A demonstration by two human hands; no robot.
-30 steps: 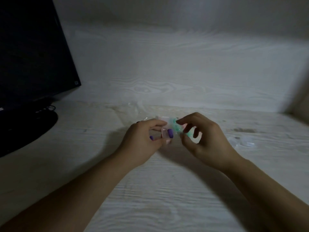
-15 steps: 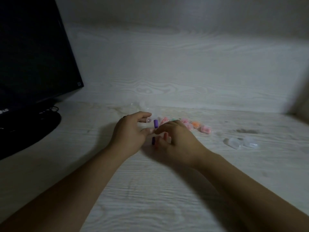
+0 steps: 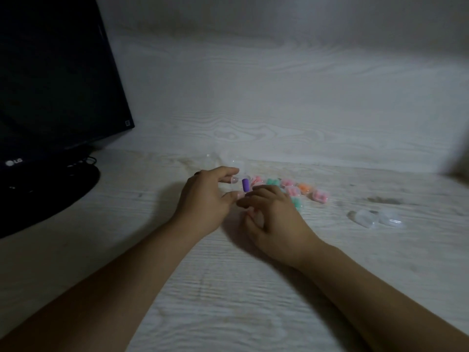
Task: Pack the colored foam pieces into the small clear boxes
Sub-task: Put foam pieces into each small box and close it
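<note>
Now the left hand pinches a clear box (purple foam piece inside); right hand unclear.

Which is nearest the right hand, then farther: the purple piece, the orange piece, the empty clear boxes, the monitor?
Measured from the right hand:
1. Purple piece, just past its fingertips, by the left hand.
2. Orange piece, beyond and to the right.
3. Empty clear boxes, far right on the table.
4. Monitor, far left.

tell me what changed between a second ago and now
The right hand let go of the clear box and dropped to the table, uncovering the filled boxes. The left hand still holds the box with the purple foam piece. The empty boxes stayed put.
</note>
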